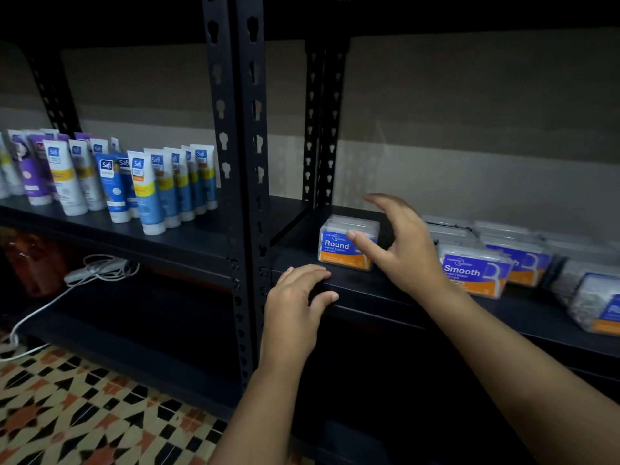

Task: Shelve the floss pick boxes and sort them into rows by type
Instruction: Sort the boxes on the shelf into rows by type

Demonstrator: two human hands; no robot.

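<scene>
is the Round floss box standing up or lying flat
Standing upright: the Round floss box rests on the shelf, label facing out, right hand spread open over it.

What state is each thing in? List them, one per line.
Round box: upright on the shelf, lid closed.
Smooth box: tilted, front of a row.
Tubes: standing on their caps.
Right hand: open, thumb touching the Round box.
Left hand: resting on the shelf edge.

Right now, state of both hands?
Left hand: open, fingers resting on the shelf edge, holding nothing.
Right hand: open, thumb touching the Round box, not gripping it.
</scene>
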